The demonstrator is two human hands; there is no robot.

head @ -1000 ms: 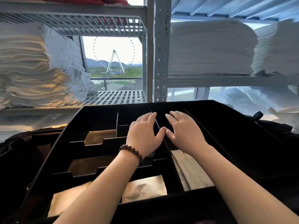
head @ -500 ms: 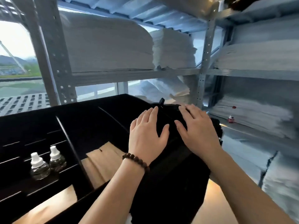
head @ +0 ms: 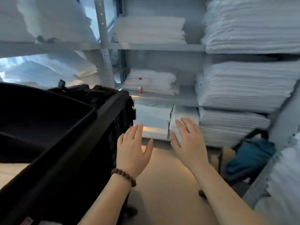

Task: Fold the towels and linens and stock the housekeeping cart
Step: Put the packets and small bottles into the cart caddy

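a head-worn view looks down into a linen store, somewhat blurred. a black cart (head: pixel 90 120) fills the left side; its top tray is too dark to tell what lies in it. both hands hang in the air just right of the cart, above the floor (head: pixel 162 184). the left hand (head: pixel 132 149), with a bead bracelet (head: pixel 124 177) at the wrist, and the right hand (head: pixel 188 142) are both open, palms down and fingers straight and spread. they hold nothing and touch nothing. they point toward the lowest linens (head: pixel 152 122), white folded packs on the bottom shelf just beyond the cart's right corner and the nearest of the task's things. held level and apart like this, the hands look ready to slide in on either side of a pack and lift it flat, so the folds keep. more white stacks (head: pixel 243 85) fill the shelves beyond and right of the cart, folded edges outward, probably so one piece can be drawn without toppling the rest. a small red-capped bottle (head: pixel 140 89) stands on a shelf just beyond the cart's corner, in front of a stack. a blue cloth (head: pixel 250 155) sits in a dark frame well right of the cart. stocking looks to be at an early step, with nothing yet in hand.
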